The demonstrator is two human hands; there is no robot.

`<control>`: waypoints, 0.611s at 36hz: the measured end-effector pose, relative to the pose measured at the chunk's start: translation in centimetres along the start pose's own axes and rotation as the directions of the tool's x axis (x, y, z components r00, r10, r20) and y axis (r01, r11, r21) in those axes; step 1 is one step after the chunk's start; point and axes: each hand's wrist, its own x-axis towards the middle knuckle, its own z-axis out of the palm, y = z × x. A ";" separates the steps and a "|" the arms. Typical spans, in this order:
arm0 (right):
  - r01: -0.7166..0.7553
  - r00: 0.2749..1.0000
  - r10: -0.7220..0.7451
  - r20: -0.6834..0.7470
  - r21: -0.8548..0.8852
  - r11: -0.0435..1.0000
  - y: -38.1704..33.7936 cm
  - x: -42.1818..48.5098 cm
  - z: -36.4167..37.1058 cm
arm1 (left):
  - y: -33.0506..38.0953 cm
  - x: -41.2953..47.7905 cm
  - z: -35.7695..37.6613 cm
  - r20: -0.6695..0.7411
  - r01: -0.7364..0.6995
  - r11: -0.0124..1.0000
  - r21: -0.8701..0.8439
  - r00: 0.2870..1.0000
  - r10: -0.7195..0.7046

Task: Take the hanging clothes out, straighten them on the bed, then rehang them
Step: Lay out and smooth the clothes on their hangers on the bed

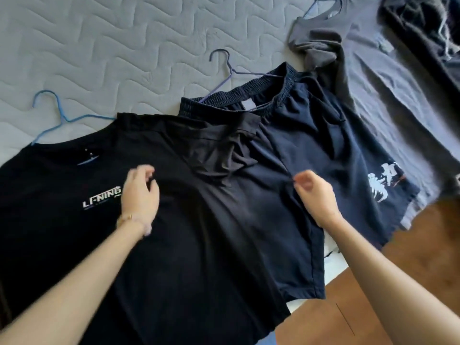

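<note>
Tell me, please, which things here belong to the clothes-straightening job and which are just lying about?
In the job: black T-shirt, navy shorts, grey T-shirt, their hangers, e.g. blue hanger, left hand, right hand.
Lying about: dark heap at top right; I cannot tell what it is.

A reddish-brown wooden floor is showing at the lower right, beside the bed's edge. A thin gold bracelet, possibly a chain, is sitting around one wrist.
</note>
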 end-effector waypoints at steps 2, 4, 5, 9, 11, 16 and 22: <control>-0.137 0.990 0.138 0.029 -0.018 0.990 4.3 -2.8 -0.8 | -0.2 -5.4 1.3 0.027 0.054 0.994 -0.095 0.998 -0.052; -0.234 0.969 0.236 0.076 -0.030 0.972 8.0 -5.2 -1.4 | 0.2 -11.0 2.7 0.062 0.111 0.982 -0.155 0.993 -0.103; -0.269 0.957 0.270 0.107 -0.026 0.963 9.4 -6.2 -1.5 | 0.6 -13.6 3.4 0.075 0.139 0.974 -0.179 0.989 -0.128; -0.355 0.897 0.353 0.266 -0.044 0.934 13.1 -8.9 -1.4 | 3.7 -22.4 6.1 0.167 0.290 0.928 -0.232 0.952 -0.256; -0.369 0.849 0.365 0.382 -0.066 0.927 13.7 -9.4 -0.9 | 5.3 -25.7 8.0 0.237 0.403 0.880 -0.250 0.907 -0.348; -0.325 0.821 0.312 0.478 -0.056 0.944 14.6 -9.1 0.7 | 9.3 -30.7 13.9 0.531 0.790 0.591 -0.164 0.576 -0.622; -0.228 0.803 0.209 0.559 -0.036 0.973 15.8 -8.1 -0.1 | 11.9 -32.6 20.7 0.466 0.888 0.333 -0.316 0.451 -0.761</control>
